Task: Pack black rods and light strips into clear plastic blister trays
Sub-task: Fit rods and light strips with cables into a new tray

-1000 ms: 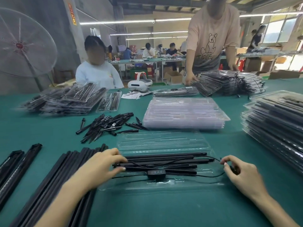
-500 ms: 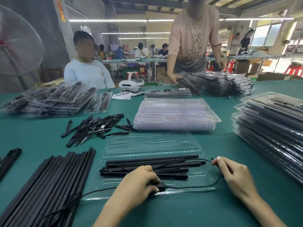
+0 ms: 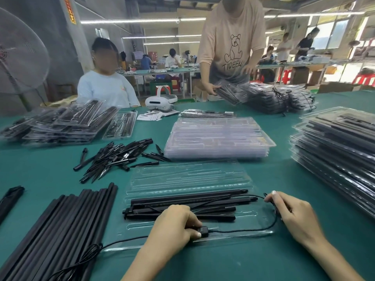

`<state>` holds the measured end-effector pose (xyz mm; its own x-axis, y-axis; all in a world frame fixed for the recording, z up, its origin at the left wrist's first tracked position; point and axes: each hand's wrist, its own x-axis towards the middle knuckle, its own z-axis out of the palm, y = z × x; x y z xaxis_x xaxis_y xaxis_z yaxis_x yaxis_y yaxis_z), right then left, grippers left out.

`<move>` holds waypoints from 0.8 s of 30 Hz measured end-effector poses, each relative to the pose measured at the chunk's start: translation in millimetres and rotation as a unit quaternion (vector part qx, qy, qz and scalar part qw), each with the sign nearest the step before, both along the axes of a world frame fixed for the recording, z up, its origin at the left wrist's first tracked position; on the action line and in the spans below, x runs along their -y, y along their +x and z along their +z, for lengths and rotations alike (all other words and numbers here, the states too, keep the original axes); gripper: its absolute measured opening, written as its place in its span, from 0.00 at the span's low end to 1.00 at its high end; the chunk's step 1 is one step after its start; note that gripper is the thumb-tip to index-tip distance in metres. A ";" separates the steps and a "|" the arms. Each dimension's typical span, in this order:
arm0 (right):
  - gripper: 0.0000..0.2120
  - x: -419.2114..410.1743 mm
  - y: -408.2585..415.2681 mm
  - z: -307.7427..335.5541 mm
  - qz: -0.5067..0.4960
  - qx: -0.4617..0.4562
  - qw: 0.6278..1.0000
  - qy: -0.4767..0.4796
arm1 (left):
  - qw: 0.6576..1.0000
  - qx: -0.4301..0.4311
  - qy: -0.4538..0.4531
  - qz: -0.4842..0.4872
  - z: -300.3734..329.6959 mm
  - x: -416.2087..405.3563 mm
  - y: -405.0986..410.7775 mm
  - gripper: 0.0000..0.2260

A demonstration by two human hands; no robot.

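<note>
Clear open tray (image 3: pixel 188 175) lies on green table (image 3: pixel 263 260), between and just beyond both hands. Black rods (image 3: pixel 182 203) sit in its near half, just past left hand (image 3: pixel 174 226). Left hand's fingers curl onto small black controller (image 3: pixel 203 232), thumb on its near edge, pressing it at tray's front channel. Thin cable (image 3: pixel 253 230) runs from controller right, loops up to right hand (image 3: pixel 292 211). Right hand pinches cable near rods' right ends, fingers curled. More cable trails left from under left hand over rod pile (image 3: pixel 50 230), which lies left of left hand. Short black pieces (image 3: pixel 117 157) heaped beyond left hand. Empty tray stack (image 3: pixel 217 136) straight beyond open tray. Packed trays (image 3: pixel 341 147) stacked right of right hand. Hands apart, each gripping its own part of the cable set.
</note>
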<state>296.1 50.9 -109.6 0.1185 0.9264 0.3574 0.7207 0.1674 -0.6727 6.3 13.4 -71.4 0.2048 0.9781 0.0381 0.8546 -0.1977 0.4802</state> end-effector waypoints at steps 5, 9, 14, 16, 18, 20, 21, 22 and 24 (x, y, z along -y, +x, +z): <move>0.14 1.8 -0.4 0.8 0.003 0.002 1.000 0.000 | 0.999 -0.049 0.000 0.012 4.5 3.6 4.4 0.11; 0.14 2.6 -1.1 -0.1 0.003 -0.001 1.000 -0.004 | 0.997 -0.075 -0.021 0.027 10.9 1.6 8.8 0.12; 0.18 1.5 -0.8 -1.4 0.003 -0.042 0.999 -0.008 | 0.984 -0.177 -0.033 0.017 16.5 -0.2 20.2 0.10; 0.21 1.3 -1.3 -0.6 0.014 -0.083 0.996 -0.004 | 0.971 -0.239 -0.020 0.007 17.0 5.1 26.2 0.08; 0.22 1.4 -0.7 1.8 0.030 -0.123 0.992 0.004 | 0.970 -0.242 -0.002 0.011 15.4 7.7 26.9 0.10; 0.22 1.1 0.8 4.2 0.051 -0.151 0.987 0.010 | 0.979 -0.198 0.047 0.031 13.2 5.2 23.1 0.12; 0.23 1.2 1.3 5.3 0.064 -0.163 0.984 0.007 | 0.980 -0.177 0.085 0.041 11.0 1.4 20.9 0.13; 0.25 1.2 1.8 5.9 0.079 -0.179 0.981 0.001 | 0.979 -0.158 0.116 0.053 7.9 -3.4 18.9 0.15; 0.28 1.3 3.5 6.5 0.108 -0.218 0.970 -0.013 | 0.980 -0.148 0.122 0.059 -0.4 -14.7 15.3 0.19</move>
<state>299.5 49.7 -103.1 0.0545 0.9545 0.2933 0.3175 0.2619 -0.9114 21.6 28.1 -71.8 0.1287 0.9649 0.2290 0.9730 -0.1674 0.1587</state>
